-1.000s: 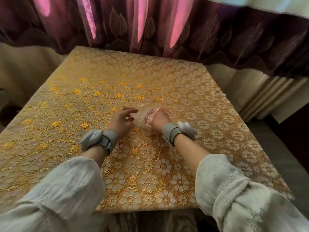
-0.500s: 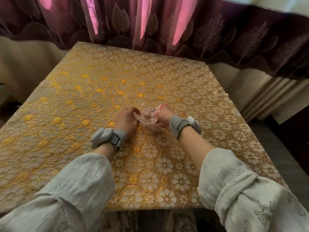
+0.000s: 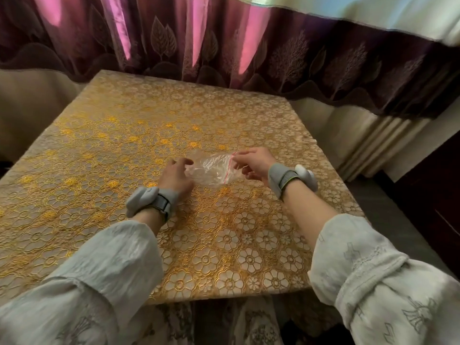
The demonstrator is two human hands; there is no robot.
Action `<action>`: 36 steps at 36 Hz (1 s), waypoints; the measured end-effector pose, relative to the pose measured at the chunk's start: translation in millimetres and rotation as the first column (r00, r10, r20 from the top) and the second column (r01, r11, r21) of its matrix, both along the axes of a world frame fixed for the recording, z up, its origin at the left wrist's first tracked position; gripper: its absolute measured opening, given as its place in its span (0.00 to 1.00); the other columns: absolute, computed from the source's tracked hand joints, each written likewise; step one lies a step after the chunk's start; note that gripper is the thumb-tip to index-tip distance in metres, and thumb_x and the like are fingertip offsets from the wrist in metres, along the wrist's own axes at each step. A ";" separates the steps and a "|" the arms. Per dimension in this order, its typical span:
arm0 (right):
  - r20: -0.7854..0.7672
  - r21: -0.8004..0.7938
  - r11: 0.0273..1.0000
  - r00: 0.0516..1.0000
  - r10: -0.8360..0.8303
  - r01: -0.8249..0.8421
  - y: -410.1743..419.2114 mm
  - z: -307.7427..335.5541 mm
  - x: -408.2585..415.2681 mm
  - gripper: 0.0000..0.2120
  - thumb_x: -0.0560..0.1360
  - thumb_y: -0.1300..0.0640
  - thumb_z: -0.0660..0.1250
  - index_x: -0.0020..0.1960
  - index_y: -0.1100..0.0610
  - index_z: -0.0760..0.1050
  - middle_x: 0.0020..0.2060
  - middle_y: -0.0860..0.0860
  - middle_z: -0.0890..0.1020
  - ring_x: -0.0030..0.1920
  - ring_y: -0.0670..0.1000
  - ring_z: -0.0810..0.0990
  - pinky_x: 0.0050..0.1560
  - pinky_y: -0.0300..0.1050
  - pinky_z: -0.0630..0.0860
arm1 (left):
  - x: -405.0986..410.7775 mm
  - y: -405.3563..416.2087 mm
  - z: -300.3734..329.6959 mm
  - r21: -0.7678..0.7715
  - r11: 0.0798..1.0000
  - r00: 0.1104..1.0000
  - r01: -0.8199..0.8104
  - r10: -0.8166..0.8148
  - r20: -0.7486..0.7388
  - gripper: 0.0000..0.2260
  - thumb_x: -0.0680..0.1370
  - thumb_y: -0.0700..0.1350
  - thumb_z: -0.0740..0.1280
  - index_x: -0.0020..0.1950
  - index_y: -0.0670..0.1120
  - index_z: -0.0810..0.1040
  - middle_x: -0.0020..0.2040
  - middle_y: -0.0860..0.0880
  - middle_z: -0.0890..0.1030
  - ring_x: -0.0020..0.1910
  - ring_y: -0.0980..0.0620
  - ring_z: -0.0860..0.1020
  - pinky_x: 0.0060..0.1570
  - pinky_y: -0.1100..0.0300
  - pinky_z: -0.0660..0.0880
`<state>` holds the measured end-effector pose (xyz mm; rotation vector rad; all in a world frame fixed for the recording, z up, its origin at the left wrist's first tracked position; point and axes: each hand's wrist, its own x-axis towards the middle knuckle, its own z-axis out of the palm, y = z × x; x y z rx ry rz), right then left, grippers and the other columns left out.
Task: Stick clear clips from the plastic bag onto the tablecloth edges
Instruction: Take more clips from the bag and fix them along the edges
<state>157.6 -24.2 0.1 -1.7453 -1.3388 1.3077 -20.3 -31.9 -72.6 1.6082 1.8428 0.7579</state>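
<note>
A desk covered edge to edge by a gold floral tablecloth [image 3: 219,245]. A clear plastic bag [image 3: 214,169] with a red seal strip sits between the left grip [image 3: 175,175] and right grip [image 3: 256,163], its lower part touching the cloth.

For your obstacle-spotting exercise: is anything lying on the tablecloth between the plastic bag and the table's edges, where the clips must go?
Nothing visible. The plastic bag is held between the left hand and right hand, and the tablecloth around it lies bare out to its edges.
</note>
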 end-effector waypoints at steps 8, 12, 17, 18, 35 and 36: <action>0.055 0.118 0.979 0.983 -0.174 0.167 -10.5 15.5 27.0 0.12 0.75 0.62 0.65 0.33 0.59 0.72 0.31 0.53 0.78 0.27 0.47 0.71 0.29 0.39 0.70 | 10.5 -15.9 36.2 0.166 0.986 0.991 -0.013 -0.009 0.130 0.16 0.76 0.36 0.59 0.62 0.45 0.72 0.62 0.42 0.71 0.59 0.46 0.72 0.58 0.54 0.74; -0.121 0.105 0.962 0.964 -0.238 0.251 -21.1 31.3 30.0 0.10 0.74 0.64 0.66 0.34 0.62 0.73 0.31 0.54 0.76 0.27 0.48 0.72 0.25 0.37 0.71 | 16.6 -29.3 58.6 0.191 0.978 0.963 0.082 -0.127 0.237 0.14 0.78 0.34 0.57 0.60 0.42 0.75 0.54 0.46 0.76 0.42 0.54 0.74 0.37 0.67 0.74; -0.454 -0.015 0.990 0.881 -0.134 0.142 -32.8 48.8 13.9 0.08 0.77 0.64 0.61 0.40 0.62 0.75 0.32 0.52 0.75 0.30 0.46 0.72 0.22 0.32 0.73 | 15.7 -41.9 78.3 0.202 0.969 0.934 0.145 -0.202 0.296 0.14 0.78 0.35 0.58 0.61 0.43 0.75 0.51 0.47 0.77 0.39 0.55 0.72 0.36 0.64 0.71; -0.461 -0.033 0.996 0.883 -0.086 0.080 -35.2 50.6 9.7 0.09 0.77 0.63 0.60 0.41 0.62 0.76 0.32 0.52 0.75 0.31 0.46 0.72 0.24 0.32 0.73 | 13.2 -45.6 82.8 0.221 0.965 0.936 0.142 -0.203 0.287 0.14 0.78 0.36 0.59 0.61 0.43 0.75 0.51 0.47 0.77 0.41 0.54 0.73 0.37 0.64 0.71; -0.344 -0.117 0.964 0.921 0.185 -0.237 -21.8 48.6 -100.8 0.16 0.79 0.56 0.57 0.33 0.57 0.69 0.23 0.50 0.73 0.15 0.42 0.69 0.15 0.30 0.64 | -62.0 -69.2 99.7 0.444 0.893 0.996 0.072 -0.038 -0.087 0.12 0.71 0.40 0.71 0.53 0.38 0.80 0.51 0.39 0.80 0.45 0.46 0.78 0.47 0.58 0.75; -0.352 -0.100 0.970 0.920 0.172 -0.220 -20.0 46.9 -110.1 0.16 0.79 0.54 0.57 0.35 0.58 0.70 0.27 0.51 0.73 0.17 0.42 0.70 0.16 0.30 0.66 | -70.0 -67.3 97.6 0.441 0.897 0.997 0.031 0.004 -0.077 0.12 0.72 0.41 0.70 0.52 0.38 0.80 0.51 0.39 0.80 0.46 0.44 0.79 0.49 0.57 0.76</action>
